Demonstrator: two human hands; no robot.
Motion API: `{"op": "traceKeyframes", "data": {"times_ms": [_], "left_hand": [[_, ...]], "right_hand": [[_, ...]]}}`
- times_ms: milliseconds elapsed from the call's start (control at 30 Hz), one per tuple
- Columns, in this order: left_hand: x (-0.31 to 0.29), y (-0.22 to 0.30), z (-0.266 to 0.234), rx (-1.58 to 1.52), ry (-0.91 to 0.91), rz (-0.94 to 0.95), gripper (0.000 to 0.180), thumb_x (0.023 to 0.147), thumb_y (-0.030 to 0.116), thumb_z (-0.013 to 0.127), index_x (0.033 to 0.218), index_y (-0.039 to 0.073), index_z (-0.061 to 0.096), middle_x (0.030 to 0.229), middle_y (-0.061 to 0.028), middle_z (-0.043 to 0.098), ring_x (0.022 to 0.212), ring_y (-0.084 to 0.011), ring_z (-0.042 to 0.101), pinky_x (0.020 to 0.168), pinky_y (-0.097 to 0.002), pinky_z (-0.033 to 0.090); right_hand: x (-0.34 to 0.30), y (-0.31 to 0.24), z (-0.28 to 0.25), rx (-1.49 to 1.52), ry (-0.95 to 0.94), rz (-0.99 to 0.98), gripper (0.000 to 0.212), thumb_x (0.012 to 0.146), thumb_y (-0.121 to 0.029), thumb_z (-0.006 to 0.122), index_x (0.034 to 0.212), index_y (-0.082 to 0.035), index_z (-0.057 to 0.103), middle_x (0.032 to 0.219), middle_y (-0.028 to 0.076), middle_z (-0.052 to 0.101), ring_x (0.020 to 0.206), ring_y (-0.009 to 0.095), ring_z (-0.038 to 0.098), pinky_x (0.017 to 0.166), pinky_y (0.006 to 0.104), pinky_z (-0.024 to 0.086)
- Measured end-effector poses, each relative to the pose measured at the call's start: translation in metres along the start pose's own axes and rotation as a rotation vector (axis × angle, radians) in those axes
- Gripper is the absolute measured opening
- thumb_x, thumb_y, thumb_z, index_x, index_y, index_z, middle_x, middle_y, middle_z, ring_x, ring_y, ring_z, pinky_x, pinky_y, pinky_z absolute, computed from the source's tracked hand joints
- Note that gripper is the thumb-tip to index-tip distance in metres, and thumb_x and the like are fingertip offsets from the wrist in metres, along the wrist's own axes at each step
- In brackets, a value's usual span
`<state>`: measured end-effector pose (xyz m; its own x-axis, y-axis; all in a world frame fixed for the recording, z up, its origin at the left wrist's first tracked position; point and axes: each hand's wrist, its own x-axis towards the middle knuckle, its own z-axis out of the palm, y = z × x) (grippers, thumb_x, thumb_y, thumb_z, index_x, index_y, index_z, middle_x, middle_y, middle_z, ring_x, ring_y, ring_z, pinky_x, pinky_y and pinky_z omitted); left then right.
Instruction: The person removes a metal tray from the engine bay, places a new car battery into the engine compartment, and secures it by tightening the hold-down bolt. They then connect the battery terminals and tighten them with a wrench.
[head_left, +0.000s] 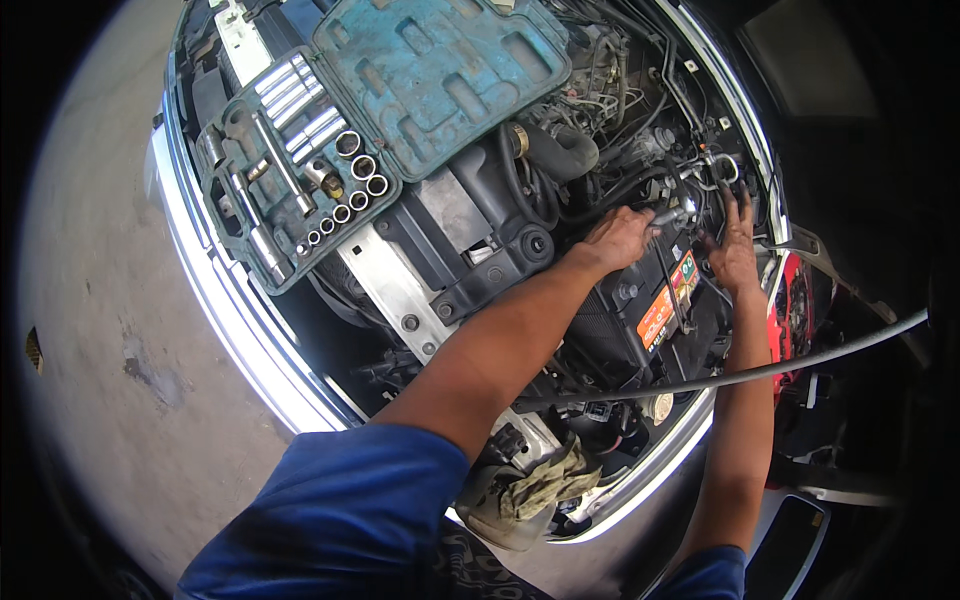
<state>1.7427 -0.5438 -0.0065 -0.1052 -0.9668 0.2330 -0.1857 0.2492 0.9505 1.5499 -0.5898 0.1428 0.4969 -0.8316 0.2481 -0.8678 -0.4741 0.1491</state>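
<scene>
My left hand is closed around the end of a chrome ratchet, whose head reaches in among hoses and brackets behind the battery. The black battery, with an orange label on it, sits just below this hand. To the right, my right hand has its fingers stretched out and apart, with darkened fingertips beside a metal pipe near the bay's right edge. Whether those fingertips touch the pipe I cannot tell. The part under the ratchet's head is too small to make out.
An opened teal socket case with several chrome sockets rests over the bay's front left. A grey rod crosses above the battery and my right forearm. A stained cloth lies at the near edge. A black air hose curves behind.
</scene>
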Motion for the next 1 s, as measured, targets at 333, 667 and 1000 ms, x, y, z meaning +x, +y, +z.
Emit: {"op": "traceKeyframes", "data": {"times_ms": [333,667,1000], "left_hand": [[0.011,-0.007,0.002,-0.061,0.052,0.049,0.023,0.099,0.017,0.061,0.113,0.001,0.069,0.103,-0.0302,0.070,0.103,-0.0498,0.065,0.093,-0.0530,0.053],[0.005,0.000,-0.002,-0.184,0.027,-0.284,0.067,0.090,0.044,0.074,0.143,0.009,0.053,0.135,-0.0235,0.062,0.134,-0.0413,0.052,0.115,-0.0451,0.043],[0.001,-0.004,0.007,-0.172,-0.026,-0.356,0.072,0.094,0.054,0.066,0.147,0.007,0.053,0.149,-0.0231,0.054,0.142,-0.0374,0.046,0.121,-0.0434,0.036]], "right_hand": [[0.041,-0.046,0.054,0.085,-0.545,-0.091,0.061,0.079,0.010,0.061,0.139,-0.003,0.060,0.145,0.020,0.059,0.136,0.036,0.054,0.116,0.0384,0.043],[0.023,-0.036,-0.011,-0.009,-0.011,0.055,0.050,0.083,0.009,0.059,0.131,-0.004,0.055,0.118,0.029,0.067,0.114,0.048,0.062,0.095,0.0521,0.050],[-0.030,0.008,-0.128,0.674,0.816,0.631,0.044,0.107,-0.034,0.059,0.134,0.001,0.059,0.105,0.011,0.070,0.087,0.020,0.066,0.066,0.0340,0.057]]}}
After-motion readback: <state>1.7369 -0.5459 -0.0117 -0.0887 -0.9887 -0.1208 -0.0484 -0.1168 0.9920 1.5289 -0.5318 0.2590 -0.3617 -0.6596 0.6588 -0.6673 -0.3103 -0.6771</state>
